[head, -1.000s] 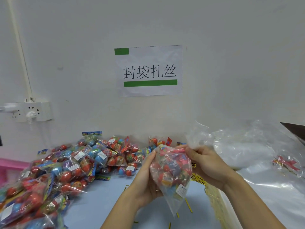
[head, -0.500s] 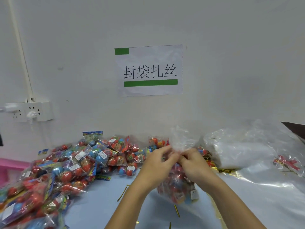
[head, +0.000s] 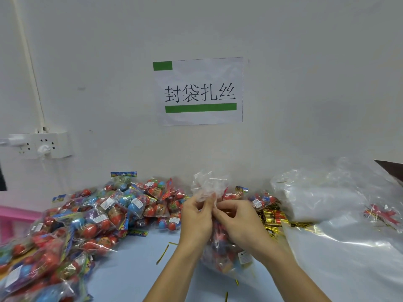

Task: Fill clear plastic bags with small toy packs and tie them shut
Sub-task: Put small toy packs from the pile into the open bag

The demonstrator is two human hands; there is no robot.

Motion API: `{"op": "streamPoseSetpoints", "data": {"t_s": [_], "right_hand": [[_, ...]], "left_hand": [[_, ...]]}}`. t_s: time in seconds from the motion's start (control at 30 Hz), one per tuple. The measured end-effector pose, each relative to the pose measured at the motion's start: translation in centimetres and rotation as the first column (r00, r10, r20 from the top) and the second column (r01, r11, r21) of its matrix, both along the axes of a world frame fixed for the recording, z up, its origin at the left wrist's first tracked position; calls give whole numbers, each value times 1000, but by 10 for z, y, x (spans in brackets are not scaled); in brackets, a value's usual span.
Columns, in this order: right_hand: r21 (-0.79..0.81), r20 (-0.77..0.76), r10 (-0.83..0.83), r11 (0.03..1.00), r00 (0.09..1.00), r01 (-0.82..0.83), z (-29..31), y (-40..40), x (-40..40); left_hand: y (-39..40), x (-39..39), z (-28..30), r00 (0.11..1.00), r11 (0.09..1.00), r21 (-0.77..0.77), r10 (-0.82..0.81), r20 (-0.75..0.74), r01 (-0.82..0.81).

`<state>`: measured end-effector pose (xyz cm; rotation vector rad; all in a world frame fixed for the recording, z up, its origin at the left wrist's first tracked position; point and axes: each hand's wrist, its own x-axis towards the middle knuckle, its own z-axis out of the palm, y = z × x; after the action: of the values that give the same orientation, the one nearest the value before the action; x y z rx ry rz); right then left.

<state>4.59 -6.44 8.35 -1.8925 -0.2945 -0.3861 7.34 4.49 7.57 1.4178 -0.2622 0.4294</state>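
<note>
The filled clear bag sits on the pale blue table right in front of me, its body largely hidden behind my wrists. My left hand and right hand both pinch its gathered neck, the crumpled top sprouting above my fingertips. Whether a tie is between my fingers I cannot tell; loose toy packs heap to the left, partly cut off, gold ties and empty bags to the right.

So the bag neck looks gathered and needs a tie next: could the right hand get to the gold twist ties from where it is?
Probably yes. The gold twist ties lie on the table just right of the right hand, with nothing between them, but that hand is pinching the bag neck and must let go first.
</note>
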Motion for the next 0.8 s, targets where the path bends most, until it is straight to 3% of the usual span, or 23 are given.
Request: {"op": "streamPoseSetpoints", "data": {"t_s": [0.13, 0.3, 0.4, 0.5, 0.63, 0.8], "right_hand": [[83, -93, -19, 996, 995, 26, -6, 5, 1], [58, -71, -6, 998, 997, 10, -4, 6, 0], [-12, -96, -112, 994, 989, 111, -2, -10, 4], [-216, -280, -184, 968, 942, 125, -6, -37, 9], [-498, -474, -172, 861, 864, -101, -12, -54, 7], [-668, -594, -135, 632, 793, -393, 1, -51, -1]], "left_hand": [[5, 5, -6, 994, 994, 15, 106, 5, -106], [14, 3, -3, 972, 972, 85, 211, 106, -220], [26, 6, 2, 949, 949, 82, 296, 111, -306], [37, 8, 3, 924, 924, 90, 360, 128, -373], [44, 13, 0, 882, 874, 139, 446, 150, -465], [50, 16, 0, 834, 814, 190, 521, 179, -549]]}}
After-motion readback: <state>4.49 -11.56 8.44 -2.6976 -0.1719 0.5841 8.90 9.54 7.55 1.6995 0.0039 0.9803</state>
